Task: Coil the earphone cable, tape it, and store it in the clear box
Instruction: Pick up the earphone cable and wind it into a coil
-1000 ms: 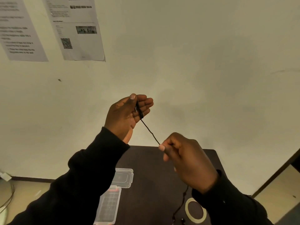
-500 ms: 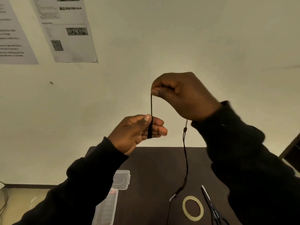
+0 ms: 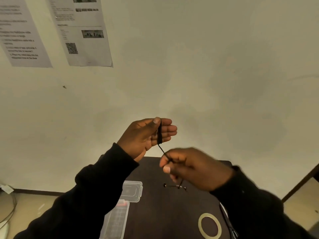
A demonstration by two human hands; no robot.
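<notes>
A black earphone cable [image 3: 159,133] is wound in loops around the fingers of my left hand [image 3: 146,135], with the thumb pressing the loops down. From there a short strand runs down to my right hand [image 3: 191,168], which pinches it just below and to the right. The loose end with the earbuds [image 3: 176,186] dangles under my right hand above the dark table [image 3: 165,213]. The clear box [image 3: 115,221] lies open at the table's left edge, its lid [image 3: 132,190] behind it. A tape roll [image 3: 209,225] lies at the front right.
Scissors [image 3: 227,221] lie beside the tape roll, partly under my right sleeve. Printed sheets [image 3: 81,31] hang on the pale wall behind the table. A floor cable [image 3: 8,213] shows at the far left.
My right hand has dropped from above my left hand to below and right of it, laying another turn of cable. My left hand has risen a little.
</notes>
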